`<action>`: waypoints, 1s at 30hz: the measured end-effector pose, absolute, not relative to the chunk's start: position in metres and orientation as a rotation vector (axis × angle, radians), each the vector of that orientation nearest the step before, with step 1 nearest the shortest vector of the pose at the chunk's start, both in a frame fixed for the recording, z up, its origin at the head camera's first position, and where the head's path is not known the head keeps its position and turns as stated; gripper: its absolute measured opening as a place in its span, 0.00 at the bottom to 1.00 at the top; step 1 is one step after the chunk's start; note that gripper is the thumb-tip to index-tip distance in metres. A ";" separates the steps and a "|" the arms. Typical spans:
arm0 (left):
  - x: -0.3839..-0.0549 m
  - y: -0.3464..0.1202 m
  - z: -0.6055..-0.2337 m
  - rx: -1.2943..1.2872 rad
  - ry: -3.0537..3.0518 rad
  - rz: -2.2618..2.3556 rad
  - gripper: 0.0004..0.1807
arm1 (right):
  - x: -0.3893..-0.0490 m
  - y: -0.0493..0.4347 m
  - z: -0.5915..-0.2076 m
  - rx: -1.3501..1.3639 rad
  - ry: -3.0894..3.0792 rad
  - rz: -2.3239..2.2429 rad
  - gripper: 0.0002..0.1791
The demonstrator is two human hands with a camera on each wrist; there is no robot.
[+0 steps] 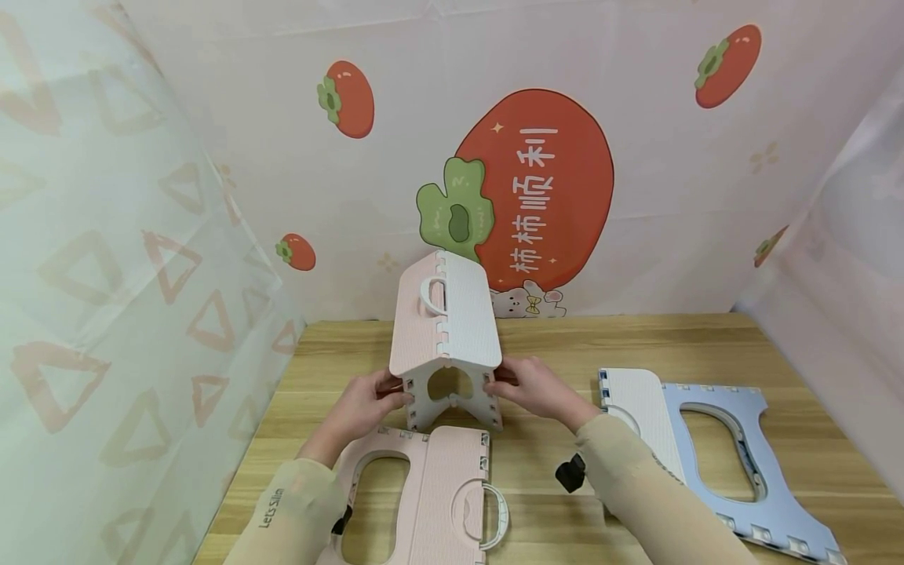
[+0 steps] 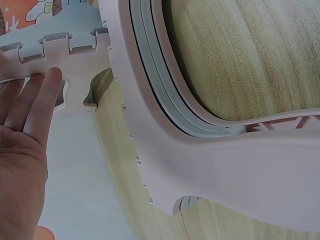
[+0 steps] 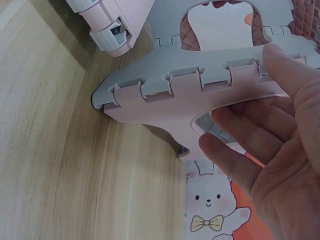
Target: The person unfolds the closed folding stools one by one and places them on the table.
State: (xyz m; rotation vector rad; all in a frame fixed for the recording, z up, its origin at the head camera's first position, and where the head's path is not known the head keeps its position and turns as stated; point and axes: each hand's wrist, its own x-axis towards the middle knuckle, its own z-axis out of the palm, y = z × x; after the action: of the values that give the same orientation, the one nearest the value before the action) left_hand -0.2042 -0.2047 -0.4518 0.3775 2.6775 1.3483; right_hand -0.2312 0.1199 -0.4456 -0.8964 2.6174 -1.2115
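Observation:
A folding stool (image 1: 452, 314) stands partly folded on the table, its pink-and-white top peaked like a roof and a carry handle (image 1: 429, 297) on the ridge. My left hand (image 1: 363, 404) grips the left side of its legs, thumb in front and fingers behind. In the left wrist view, the fingers (image 2: 42, 107) lie against the pink leg panel. On the opposite side my right hand (image 1: 533, 384) holds the legs. The right wrist view shows its thumb (image 3: 280, 62) on the hinged edge and fingers curled by the pink panel's opening (image 3: 212, 125).
A flat pink folded stool (image 1: 445, 486) lies in front, under the left forearm. Another flat folded stool, white and blue (image 1: 770, 463), lies to the right, partly behind the right sleeve. A printed cloth wall (image 1: 381, 180) rises behind the wooden table (image 1: 551, 447).

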 end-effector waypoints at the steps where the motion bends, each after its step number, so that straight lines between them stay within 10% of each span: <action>1: -0.204 -0.205 -0.452 0.380 2.678 1.348 0.21 | -0.231 0.120 -0.445 -0.896 2.620 -1.210 0.16; 30: -0.197 -0.224 -0.447 0.412 2.699 1.264 0.34 | -0.229 0.136 -0.436 -0.889 2.629 -1.113 0.25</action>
State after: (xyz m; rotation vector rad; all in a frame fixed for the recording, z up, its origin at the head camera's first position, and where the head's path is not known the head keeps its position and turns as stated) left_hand -0.1969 -0.2241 -0.4474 0.4121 2.6987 1.2640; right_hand -0.2295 0.1355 -0.4357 -0.8889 2.6293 -1.1129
